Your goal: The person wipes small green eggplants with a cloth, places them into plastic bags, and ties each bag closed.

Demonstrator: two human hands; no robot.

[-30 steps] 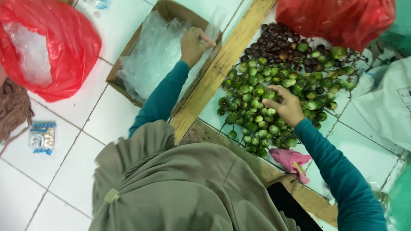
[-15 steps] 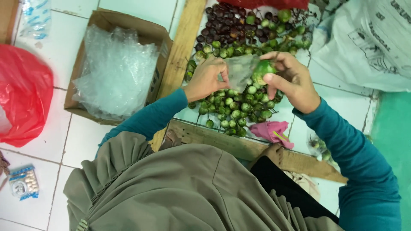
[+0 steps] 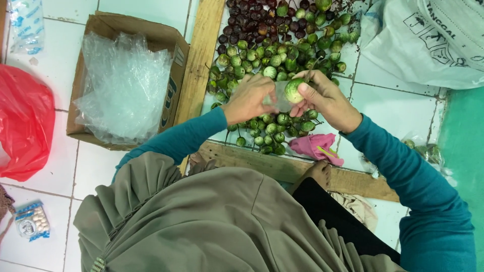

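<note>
Round green eggplant [image 3: 294, 90], pale-striped and small, sits pinched in the fingers of the right hand [image 3: 325, 103], held up just above the heap of similar fruit on the floor. The left hand [image 3: 250, 99] is right beside it, fingers closed on the edge of a small clear plastic bag [image 3: 279, 98] that hangs between the two hands; the eggplant is at the bag's mouth, touching the film, and I cannot tell how far in it is. Both hands are gripping, neither is open.

Below and beyond the hands spreads the pile of little green round eggplants [image 3: 272, 63], lying on white floor tiles [image 3: 388, 108], with a patch of dark purple ones [image 3: 252, 22] at the far end. A long pale wooden plank [image 3: 201, 55] borders the pile on the left, and another worn wooden plank [image 3: 272, 163] runs along the near side, close to the person's knees. A crumpled pink plastic scrap [image 3: 315, 146] lies by that near plank, just beside the pile.

Left of the long plank stands a brown cardboard box [image 3: 174, 45] filled with a loose wad of clear plastic bags [image 3: 123, 85]. Farther left sits a red plastic bag [image 3: 25, 121], well apart from the hands. A white printed sack [image 3: 428, 40] lies at the upper right. The person wears teal sleeves [image 3: 408, 176] and an olive-grey head covering [image 3: 201, 221].
</note>
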